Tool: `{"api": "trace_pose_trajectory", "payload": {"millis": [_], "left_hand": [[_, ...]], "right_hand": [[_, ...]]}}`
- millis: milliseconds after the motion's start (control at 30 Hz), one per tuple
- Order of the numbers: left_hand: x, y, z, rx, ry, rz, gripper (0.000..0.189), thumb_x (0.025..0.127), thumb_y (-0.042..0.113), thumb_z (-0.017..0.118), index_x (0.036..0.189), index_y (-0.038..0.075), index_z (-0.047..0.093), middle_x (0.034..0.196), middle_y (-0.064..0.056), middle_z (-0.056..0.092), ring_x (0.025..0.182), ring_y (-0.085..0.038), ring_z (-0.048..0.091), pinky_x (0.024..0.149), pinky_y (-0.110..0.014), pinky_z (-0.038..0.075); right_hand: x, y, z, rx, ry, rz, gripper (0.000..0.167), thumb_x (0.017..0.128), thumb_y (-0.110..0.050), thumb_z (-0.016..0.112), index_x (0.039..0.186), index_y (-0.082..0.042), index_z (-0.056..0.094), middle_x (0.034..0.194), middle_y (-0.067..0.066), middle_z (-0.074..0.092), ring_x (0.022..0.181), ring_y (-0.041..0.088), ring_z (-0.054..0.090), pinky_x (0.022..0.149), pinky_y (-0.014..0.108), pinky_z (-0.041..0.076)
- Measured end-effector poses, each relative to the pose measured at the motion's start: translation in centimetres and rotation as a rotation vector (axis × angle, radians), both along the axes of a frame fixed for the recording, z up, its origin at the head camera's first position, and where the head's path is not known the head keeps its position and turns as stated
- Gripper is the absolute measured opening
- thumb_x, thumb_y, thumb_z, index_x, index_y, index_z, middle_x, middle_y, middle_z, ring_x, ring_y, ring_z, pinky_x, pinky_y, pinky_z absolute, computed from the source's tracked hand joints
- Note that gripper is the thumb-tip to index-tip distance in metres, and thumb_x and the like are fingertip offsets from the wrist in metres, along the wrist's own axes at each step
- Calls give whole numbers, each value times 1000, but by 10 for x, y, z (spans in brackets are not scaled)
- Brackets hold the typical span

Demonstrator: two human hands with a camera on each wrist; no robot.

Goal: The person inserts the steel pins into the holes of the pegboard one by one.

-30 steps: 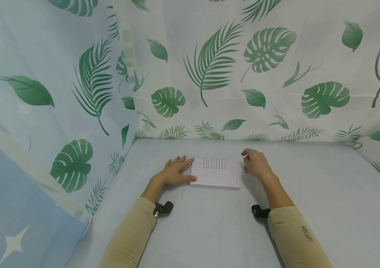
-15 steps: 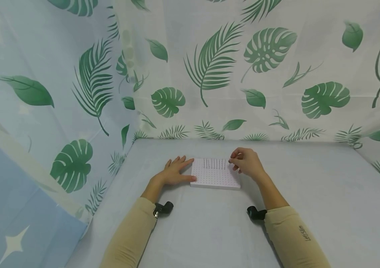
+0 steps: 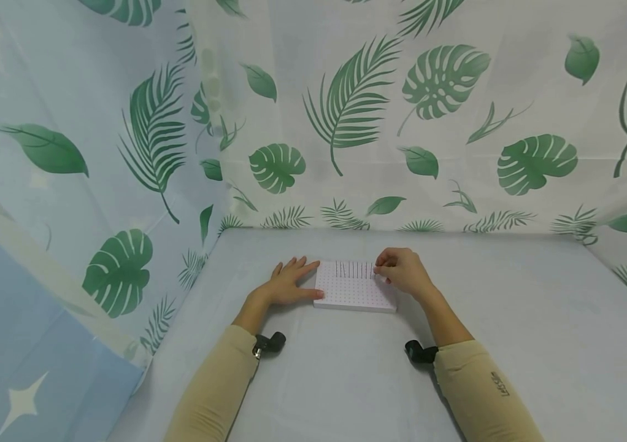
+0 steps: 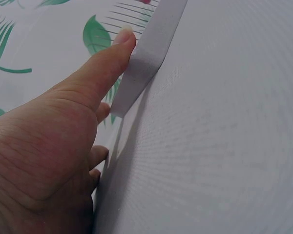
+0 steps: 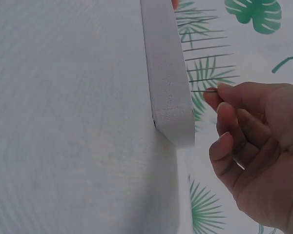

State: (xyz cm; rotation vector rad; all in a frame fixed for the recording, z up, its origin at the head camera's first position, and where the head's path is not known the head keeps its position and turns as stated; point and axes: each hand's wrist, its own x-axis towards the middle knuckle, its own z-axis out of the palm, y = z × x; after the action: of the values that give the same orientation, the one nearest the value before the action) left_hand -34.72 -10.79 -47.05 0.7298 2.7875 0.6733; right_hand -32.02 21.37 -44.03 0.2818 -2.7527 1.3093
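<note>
A white board (image 3: pixel 354 296) dotted with a grid of small holes lies on the table. Along its far part several thin dark metal pins (image 3: pixel 353 270) stand upright in a row. My left hand (image 3: pixel 284 286) rests at the board's left side, fingers spread, with the thumb (image 4: pixel 110 61) on its near left edge. At the right end of the row, thumb and forefinger of my right hand (image 3: pixel 406 273) pinch one thin metal pin (image 5: pixel 198 91). In the right wrist view its lower end meets the board's top; whether it sits in a hole cannot be seen.
A pale cloth (image 3: pixel 346 380) covers the table. Behind and at the left hang curtains (image 3: pixel 346 196) with green leaf prints. A black wrist camera (image 3: pixel 276 342) sits on the left forearm and another black wrist camera (image 3: pixel 415 351) on the right.
My right hand has moved left from beside the board to the right end of the pin row, with the pinched pin now at the board. The left hand has stayed still.
</note>
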Motion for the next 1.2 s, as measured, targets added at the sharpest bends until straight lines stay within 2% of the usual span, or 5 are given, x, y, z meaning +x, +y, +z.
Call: {"api": "trace_pose_trajectory", "payload": {"millis": [333,500,667,933,1200], "left_hand": [[3,0,0,17,-4,-7,94,88,71,68,164,29,34,174,-14,19,163,-39,7,128,-65,-1],[1,0,-2,6,7,-4,93,88,71,66,164,30,33,174,-14,19,163,-38,8,128,-64,0],[1,-1,-3,-9,15,0,93,88,72,65,165,30,33,174,-13,19,163,-38,9,128,-64,0],[1,-1,-5,-8,16,6,93,88,73,65,164,30,33,174,-14,19,162,-40,9,128,-64,0],[2,0,-2,-6,3,-13,93,89,72,66,165,31,32,174,-13,18,163,-38,7,128,-64,-1]], "right_hand": [[-1,0,-6,87,44,9,5,93,-8,74,95,-4,71,85,9,72,71,18,61,61,27,52],[-3,-2,-7,143,95,8,5,91,-9,76,91,-7,72,83,5,72,78,20,62,67,30,50],[-3,-4,-6,184,118,15,4,89,-6,76,89,-8,73,80,4,73,77,21,63,71,33,48],[0,-3,-7,153,92,15,5,91,-8,76,91,-4,73,83,6,73,80,22,63,73,33,49],[0,9,-6,110,-27,58,9,91,-11,78,98,-6,76,93,8,75,87,23,64,73,30,52]]}}
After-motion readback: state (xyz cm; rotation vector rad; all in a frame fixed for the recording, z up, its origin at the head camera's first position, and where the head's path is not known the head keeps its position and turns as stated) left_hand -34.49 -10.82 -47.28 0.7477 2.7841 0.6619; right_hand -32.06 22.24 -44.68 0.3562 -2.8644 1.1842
